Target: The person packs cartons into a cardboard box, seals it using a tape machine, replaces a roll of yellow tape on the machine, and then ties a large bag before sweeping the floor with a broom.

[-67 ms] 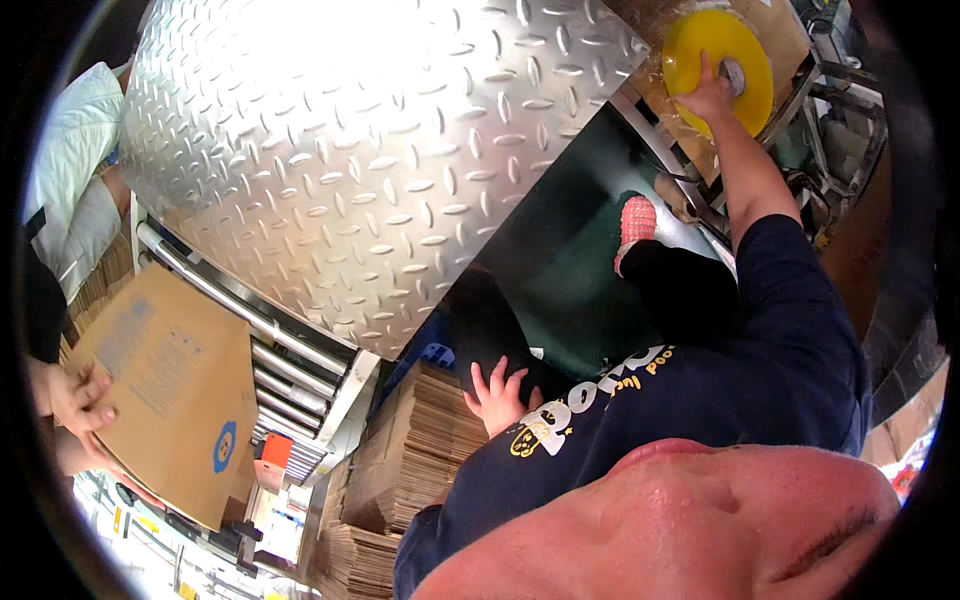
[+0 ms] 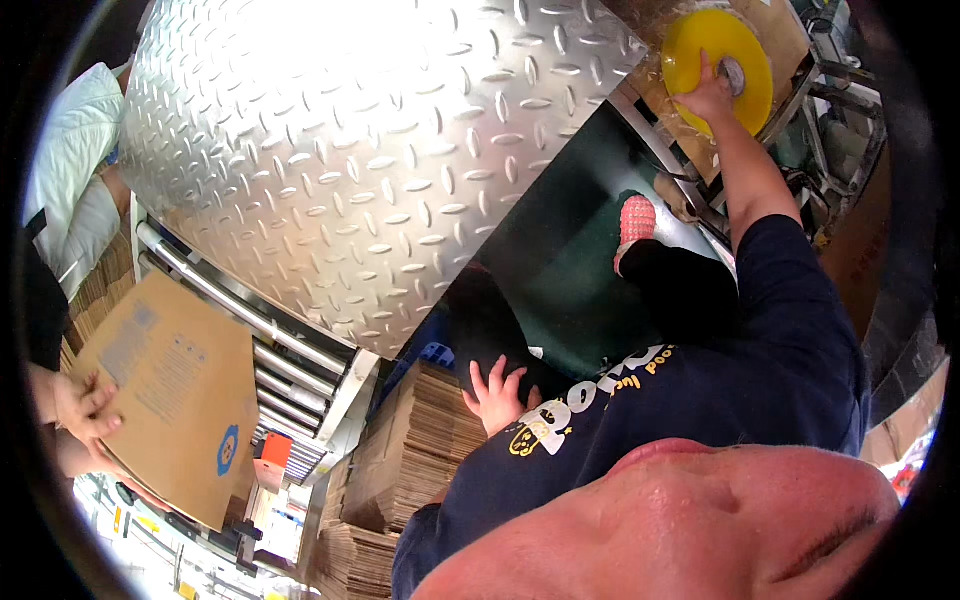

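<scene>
A large roll of yellow tape with a grey core lies on a cardboard-topped surface at the upper right. My right hand is on it, with the index finger and thumb spread over its face and the other fingers at the core. These fingers are partly hidden, and the arm is stretched out. My left hand rests on my black-trousered thigh, its fingers spread and holding nothing.
A tilted diamond-pattern metal plate fills the upper middle. At left another person's hand holds a brown cardboard box by a roller conveyor. Stacks of flattened cartons stand beside me; a metal frame is at far right.
The other person's hand and cardboard box have shifted very slightly. My own hands and the tape roll have not visibly moved.
</scene>
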Demonstrator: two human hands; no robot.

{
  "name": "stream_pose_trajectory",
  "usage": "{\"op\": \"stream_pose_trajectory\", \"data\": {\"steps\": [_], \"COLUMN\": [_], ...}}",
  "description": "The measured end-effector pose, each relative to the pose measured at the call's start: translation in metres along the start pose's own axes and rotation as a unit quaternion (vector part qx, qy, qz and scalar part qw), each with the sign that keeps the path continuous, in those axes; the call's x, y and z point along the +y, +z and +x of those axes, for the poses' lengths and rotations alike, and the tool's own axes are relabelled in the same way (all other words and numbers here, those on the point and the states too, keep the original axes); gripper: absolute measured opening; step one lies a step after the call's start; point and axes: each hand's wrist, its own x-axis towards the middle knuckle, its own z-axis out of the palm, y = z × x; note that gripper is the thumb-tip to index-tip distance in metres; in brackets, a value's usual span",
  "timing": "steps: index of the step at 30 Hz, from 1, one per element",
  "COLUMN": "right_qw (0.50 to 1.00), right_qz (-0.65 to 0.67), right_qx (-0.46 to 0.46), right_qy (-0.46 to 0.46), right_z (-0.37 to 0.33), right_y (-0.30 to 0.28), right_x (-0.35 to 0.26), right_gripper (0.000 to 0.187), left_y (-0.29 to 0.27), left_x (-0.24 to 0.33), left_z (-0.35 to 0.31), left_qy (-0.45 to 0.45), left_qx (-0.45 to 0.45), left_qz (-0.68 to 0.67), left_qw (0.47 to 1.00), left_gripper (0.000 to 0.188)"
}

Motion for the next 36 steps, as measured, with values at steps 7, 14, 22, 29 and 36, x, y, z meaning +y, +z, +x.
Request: {"op": "stream_pose_trajectory", "data": {"steps": [7, 14, 22, 29, 36], "right_qw": [0.971, 0.726, 0.585, 0.544, 0.559], "right_qz": [0.183, 0.685, 0.773, 0.760, 0.722], "right_qx": [0.087, -0.064, -0.243, -0.356, -0.406], "right_qy": [-0.126, -0.009, -0.028, -0.016, -0.050], "right_z": [-0.033, -0.141, -0.260, -0.326, -0.343], "right_y": [-0.025, -0.050, -0.054, -0.074, -0.090], "right_x": [0.048, 0.076, 0.073, 0.046, 0.042], "right_gripper": [0.100, 0.072, 0.068, 0.082, 0.091], "left_y": [-0.015, -0.022, -0.064, -0.051, -0.012], "left_x": [0.000, -0.023, 0.171, 0.220, 0.164], "left_z": [0.003, 0.031, 0.214, 0.194, 0.232], "left_qy": [-0.015, 0.111, 0.340, 0.109, 0.170], "left_qx": [-0.064, -0.047, -0.024, -0.312, -0.346], "left_qz": [0.002, -0.037, -0.355, -0.518, -0.640], "left_qw": [0.998, 0.992, 0.870, 0.789, 0.665], "left_gripper": [0.039, 0.050, 0.095, 0.077, 0.057]}}
